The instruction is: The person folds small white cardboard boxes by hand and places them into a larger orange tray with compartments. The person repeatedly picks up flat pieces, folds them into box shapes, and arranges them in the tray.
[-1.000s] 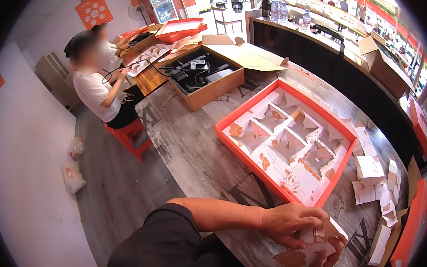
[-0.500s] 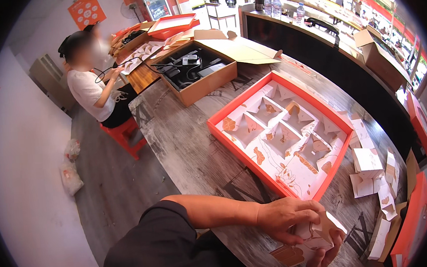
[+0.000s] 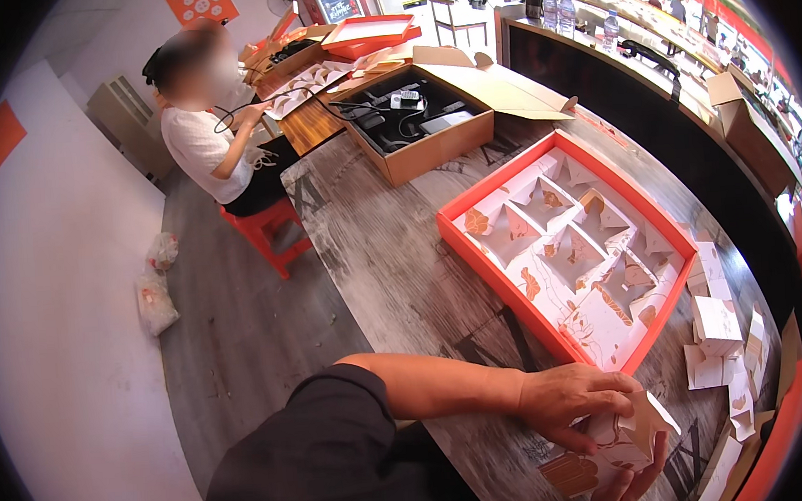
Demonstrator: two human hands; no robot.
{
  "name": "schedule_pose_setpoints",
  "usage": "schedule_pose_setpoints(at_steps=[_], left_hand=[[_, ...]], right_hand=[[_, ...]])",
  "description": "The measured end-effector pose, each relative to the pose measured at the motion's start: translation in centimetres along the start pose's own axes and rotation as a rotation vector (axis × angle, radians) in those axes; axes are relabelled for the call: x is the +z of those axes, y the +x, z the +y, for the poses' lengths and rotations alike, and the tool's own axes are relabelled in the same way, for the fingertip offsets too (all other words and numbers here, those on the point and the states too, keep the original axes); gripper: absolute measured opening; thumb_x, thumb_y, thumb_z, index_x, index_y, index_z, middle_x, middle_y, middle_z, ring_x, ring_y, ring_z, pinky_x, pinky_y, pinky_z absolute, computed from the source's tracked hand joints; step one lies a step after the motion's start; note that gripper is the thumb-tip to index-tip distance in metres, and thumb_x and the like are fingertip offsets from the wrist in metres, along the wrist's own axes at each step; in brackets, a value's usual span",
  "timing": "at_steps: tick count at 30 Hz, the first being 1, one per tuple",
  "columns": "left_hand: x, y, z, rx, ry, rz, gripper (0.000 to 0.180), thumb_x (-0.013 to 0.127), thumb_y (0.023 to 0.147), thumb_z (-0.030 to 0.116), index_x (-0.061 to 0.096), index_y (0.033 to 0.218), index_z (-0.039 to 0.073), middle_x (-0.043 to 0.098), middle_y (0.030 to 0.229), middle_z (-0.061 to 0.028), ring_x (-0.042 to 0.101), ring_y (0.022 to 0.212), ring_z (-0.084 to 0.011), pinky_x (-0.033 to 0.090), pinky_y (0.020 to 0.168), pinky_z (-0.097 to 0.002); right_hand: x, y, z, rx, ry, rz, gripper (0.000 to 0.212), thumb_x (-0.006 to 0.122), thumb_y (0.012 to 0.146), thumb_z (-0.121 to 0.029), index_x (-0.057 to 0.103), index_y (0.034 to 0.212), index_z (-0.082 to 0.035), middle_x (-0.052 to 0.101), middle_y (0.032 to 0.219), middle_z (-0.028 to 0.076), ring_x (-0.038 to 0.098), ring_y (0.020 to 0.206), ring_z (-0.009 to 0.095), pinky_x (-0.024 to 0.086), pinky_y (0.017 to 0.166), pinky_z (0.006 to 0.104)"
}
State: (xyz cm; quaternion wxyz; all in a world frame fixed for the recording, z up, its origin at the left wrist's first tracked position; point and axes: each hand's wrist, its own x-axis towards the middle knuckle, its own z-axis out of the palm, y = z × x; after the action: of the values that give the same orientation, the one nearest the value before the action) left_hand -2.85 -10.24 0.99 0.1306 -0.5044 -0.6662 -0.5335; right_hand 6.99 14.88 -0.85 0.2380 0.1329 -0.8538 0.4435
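Note:
At the near edge of the table, both hands hold a small white folded carton [image 3: 619, 439] with brown printed patterns. My left hand [image 3: 580, 403] grips it from above and the left, thumb against its side. My right hand [image 3: 636, 482] curls around the lower right side, partly hidden by the carton and cut off by the picture's rim. Just beyond the hands lies a shallow red-orange tray box [image 3: 504, 285]. White patterned card dividers [image 3: 549, 274] inside split part of it into square cells.
Several small white cartons [image 3: 718, 326] lie at the right. Behind the tray stands a brown cardboard box [image 3: 441, 150] holding black items and cables. A co-worker in white [image 3: 206, 148] sits on a red stool [image 3: 267, 236] at the far left. A dark counter [image 3: 593, 87] borders the table.
The view has shifted, so the whole scene sits farther right. Both hands keep hold of the carton, with little visible change in their grip.

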Motion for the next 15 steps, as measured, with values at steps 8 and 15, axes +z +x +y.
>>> schedule_pose_setpoints(at_steps=[8,15], left_hand=[[-0.3,-0.2,-0.6,0.055,0.027,-0.038,0.083,0.076,0.082,0.063,0.052,0.135,0.005,0.055,0.136,-0.0228,0.062,0.118,-0.0453,0.055,0.092,-0.0491],[0.4,-0.8,-0.9,-0.031,-0.054,0.028,0.080,0.064,0.090,0.070,0.052,0.134,0.005,0.057,0.134,-0.0197,0.064,0.115,-0.0393,0.057,0.088,-0.0446]], right_hand=[[-0.1,-1.1,0.5,0.025,0.193,-0.098,0.074,0.060,0.105,-0.036,0.031,0.156,0.009,0.056,0.138,0.027,0.060,0.120,0.034,0.050,0.103,0.0454],[-0.1,-2.7,1.6,0.039,0.242,-0.075,0.074,0.061,0.104,-0.034,0.031,0.156,0.009,0.056,0.140,0.027,0.058,0.125,0.035,0.048,0.105,0.0476]])
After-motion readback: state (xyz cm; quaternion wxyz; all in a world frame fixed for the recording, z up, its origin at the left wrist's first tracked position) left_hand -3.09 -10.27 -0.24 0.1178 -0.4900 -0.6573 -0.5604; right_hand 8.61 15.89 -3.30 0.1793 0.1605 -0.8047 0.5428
